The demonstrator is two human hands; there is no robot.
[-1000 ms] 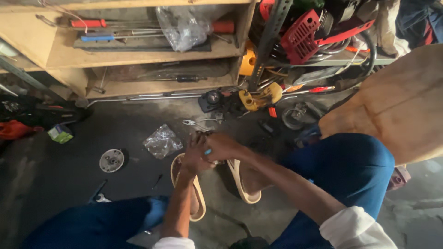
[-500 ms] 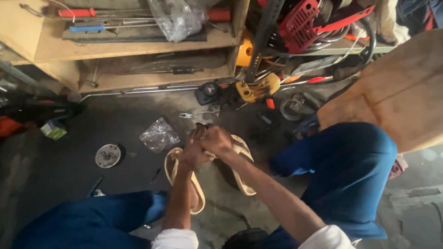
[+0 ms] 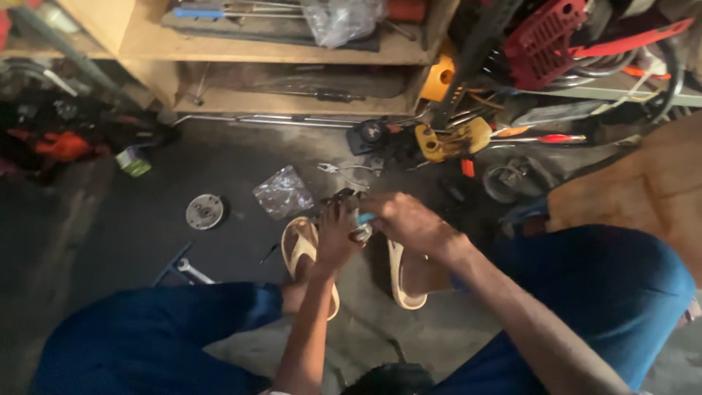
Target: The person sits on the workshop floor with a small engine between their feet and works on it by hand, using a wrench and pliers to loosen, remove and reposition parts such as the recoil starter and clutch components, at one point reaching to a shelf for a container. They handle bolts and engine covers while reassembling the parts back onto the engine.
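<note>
Sat low over the concrete floor (image 3: 131, 241), both hands up between the knees. Left hand (image 3: 338, 238) clamped round a small dark metal part (image 3: 344, 199), probably to steady it; right hand (image 3: 409, 223) closed on something with a blue tip (image 3: 365, 218), pressed against it. Kept the plastic bag (image 3: 283, 192) and round metal disc (image 3: 204, 211) close by, just past the sandals (image 3: 398, 274).

A workshop; tool-crowded wooden shelves (image 3: 219, 51) (concrete floor (image 3: 146, 190) below).
</note>
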